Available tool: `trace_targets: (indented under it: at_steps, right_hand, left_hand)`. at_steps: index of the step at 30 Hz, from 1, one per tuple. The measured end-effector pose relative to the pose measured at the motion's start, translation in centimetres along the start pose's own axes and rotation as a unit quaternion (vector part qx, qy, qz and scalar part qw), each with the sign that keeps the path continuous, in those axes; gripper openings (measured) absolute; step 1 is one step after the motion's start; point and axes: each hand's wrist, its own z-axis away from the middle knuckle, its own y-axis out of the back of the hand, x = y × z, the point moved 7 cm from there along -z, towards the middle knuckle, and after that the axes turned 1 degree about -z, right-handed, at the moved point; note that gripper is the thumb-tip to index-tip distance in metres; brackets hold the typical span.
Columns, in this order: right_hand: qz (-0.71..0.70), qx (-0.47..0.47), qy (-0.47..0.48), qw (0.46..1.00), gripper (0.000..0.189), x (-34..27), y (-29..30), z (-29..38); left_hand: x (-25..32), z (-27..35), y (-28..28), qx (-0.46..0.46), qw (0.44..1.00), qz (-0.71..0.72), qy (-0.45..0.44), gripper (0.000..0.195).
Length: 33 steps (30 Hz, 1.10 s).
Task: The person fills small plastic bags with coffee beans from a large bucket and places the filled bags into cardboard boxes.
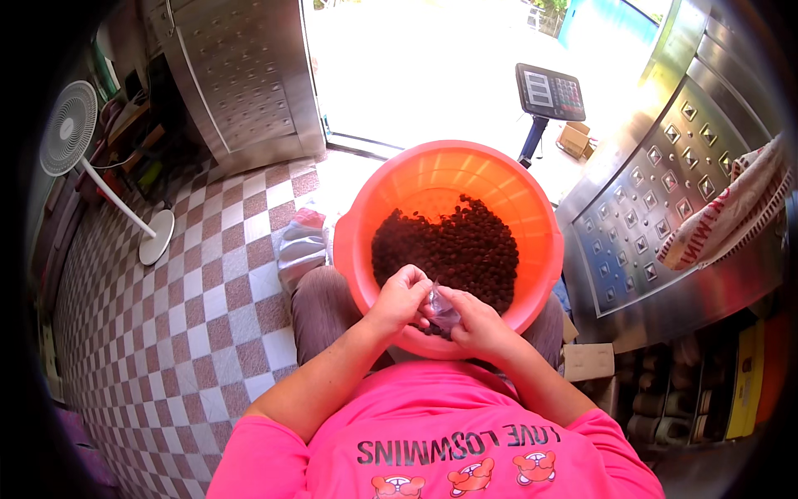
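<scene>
A small clear plastic bag [444, 314] is pinched between both hands above the near side of a large orange plastic basin [541, 249]. My left hand [404, 298] grips the bag's top edge with thumb and fingertips. On the other side, my right hand [480, 321] holds the bag with its fingers curled around it. Dark, round, berry-like pieces [455, 249] cover much of the basin's bottom. The basin rests between or on my knees. Whether the bag has anything in it cannot be told.
A platform scale's display [550, 92] stands on a post beyond the basin, near the bright doorway. A cloth [726, 206] hangs by the metal door at right. Cardboard boxes [588, 362] and a shoe rack [667, 399] are at lower right. A white fan [118, 193] stands left; a plastic bag [303, 246] sits beside the basin.
</scene>
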Motion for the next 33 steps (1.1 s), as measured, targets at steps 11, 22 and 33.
trace_targets:
  at_steps: [11, 22, 33]
  right_hand:
    - [-0.065, 0.039, -0.141, 0.987, 0.024, 8.7, 3.7, -3.7]
    - [0.219, 0.087, -0.071, 0.969, 0.037, 14.2, 4.5, -14.1]
    - [0.339, 0.049, -0.064, 0.937, 0.025, 15.5, 3.0, -17.0]
  left_hand:
    - [-0.9, -1.6, 0.7, 0.006, 0.999, -0.017, -0.028, 0.010]
    - [-1.2, -1.4, 0.5, -0.004, 0.999, -0.032, -0.009, 0.012]
    - [-1.3, -1.3, 0.2, -0.022, 0.998, -0.050, 0.017, 0.012]
